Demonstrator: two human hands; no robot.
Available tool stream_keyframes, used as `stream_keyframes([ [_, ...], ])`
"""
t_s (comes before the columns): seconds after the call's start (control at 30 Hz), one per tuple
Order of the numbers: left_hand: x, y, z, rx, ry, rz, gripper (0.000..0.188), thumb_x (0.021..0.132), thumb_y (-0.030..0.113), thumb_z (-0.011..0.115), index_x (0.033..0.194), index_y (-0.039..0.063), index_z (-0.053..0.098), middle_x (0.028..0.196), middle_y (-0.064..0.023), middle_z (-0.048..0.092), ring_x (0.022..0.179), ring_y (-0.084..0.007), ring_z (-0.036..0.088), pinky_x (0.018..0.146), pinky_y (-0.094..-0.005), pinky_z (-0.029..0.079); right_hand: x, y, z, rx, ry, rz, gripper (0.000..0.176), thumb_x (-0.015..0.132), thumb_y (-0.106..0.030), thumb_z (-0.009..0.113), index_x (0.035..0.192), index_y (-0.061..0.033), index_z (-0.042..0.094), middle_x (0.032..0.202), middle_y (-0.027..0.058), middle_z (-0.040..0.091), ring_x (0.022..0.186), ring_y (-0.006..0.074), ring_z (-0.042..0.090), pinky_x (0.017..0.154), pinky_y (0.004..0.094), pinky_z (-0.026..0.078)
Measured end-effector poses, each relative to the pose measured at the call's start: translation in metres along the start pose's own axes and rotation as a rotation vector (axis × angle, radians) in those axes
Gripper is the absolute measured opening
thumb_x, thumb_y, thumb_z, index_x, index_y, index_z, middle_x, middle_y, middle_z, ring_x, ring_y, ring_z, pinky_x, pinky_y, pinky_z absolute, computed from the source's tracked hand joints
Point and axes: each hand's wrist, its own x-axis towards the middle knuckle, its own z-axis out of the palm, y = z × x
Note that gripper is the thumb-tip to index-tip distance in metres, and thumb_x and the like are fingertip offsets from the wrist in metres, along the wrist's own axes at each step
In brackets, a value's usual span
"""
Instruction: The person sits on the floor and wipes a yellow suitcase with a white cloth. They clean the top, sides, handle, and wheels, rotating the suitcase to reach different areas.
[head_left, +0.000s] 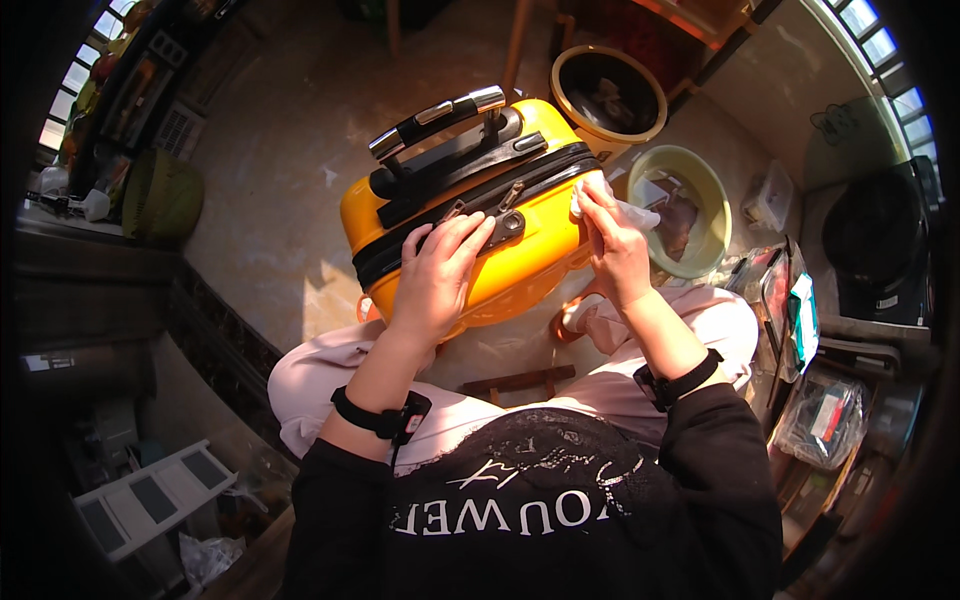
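Observation:
A yellow hard-shell suitcase stands on the floor between my knees, its black zipper band running across the top. The black and chrome telescopic handle sits on the far side, raised a little above the shell. My left hand rests on the near edge beside the black lock and the zipper pulls. At the right end of the case, my right hand presses a white cloth or tissue against the shell. Fingers hide part of that white piece.
A green basin with a dark cloth in water stands right of the case. Behind it is a round bin with a tan rim. Plastic containers and a wrapped package line the right side. A green basket sits far left.

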Motion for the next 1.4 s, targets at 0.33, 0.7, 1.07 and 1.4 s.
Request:
stream_keyframes([
  [0.33,0.002,0.000,-0.001,0.020,0.012,0.013,0.045,0.091,0.005,0.055,0.134,0.016,0.059,0.135,-0.0038,0.056,0.128,-0.0210,0.050,0.109,-0.0420,0.029,0.015,0.022,0.000,-0.045,0.133,-0.065,0.022,0.088,-0.004,0.064,0.110,-0.0023,0.066,0.119,0.0121,0.066,0.104,0.0329,0.065,0.087,0.0372,0.054],
  [0.7,0.003,0.001,-0.001,0.032,0.004,0.011,0.046,0.089,0.005,0.057,0.134,0.016,0.058,0.135,-0.0030,0.056,0.127,-0.0204,0.050,0.109,-0.0422,0.029,-0.011,0.019,0.002,-0.114,0.053,-0.074,0.028,0.088,-0.003,0.063,0.116,-0.0023,0.065,0.124,0.0136,0.064,0.116,0.0302,0.061,0.096,0.0373,0.051],
  [1.07,0.004,0.001,-0.003,0.038,-0.004,0.020,0.046,0.090,0.004,0.056,0.134,0.015,0.058,0.136,-0.0034,0.055,0.126,-0.0208,0.050,0.109,-0.0412,0.029,-0.047,-0.014,0.036,-0.024,0.040,-0.196,0.034,0.082,0.002,0.065,0.115,-0.0022,0.068,0.123,0.0104,0.067,0.121,0.0282,0.060,0.104,0.0416,0.047],
  [1.4,0.001,-0.015,-0.003,-0.229,-0.002,-0.029,0.043,0.096,0.009,0.049,0.139,0.009,0.052,0.137,-0.0079,0.056,0.135,-0.0235,0.045,0.110,-0.0393,0.025,-0.011,-0.002,0.024,-0.082,0.183,-0.117,0.031,0.082,-0.001,0.066,0.113,-0.0033,0.066,0.116,0.0122,0.066,0.111,0.0317,0.060,0.097,0.0403,0.048],
])
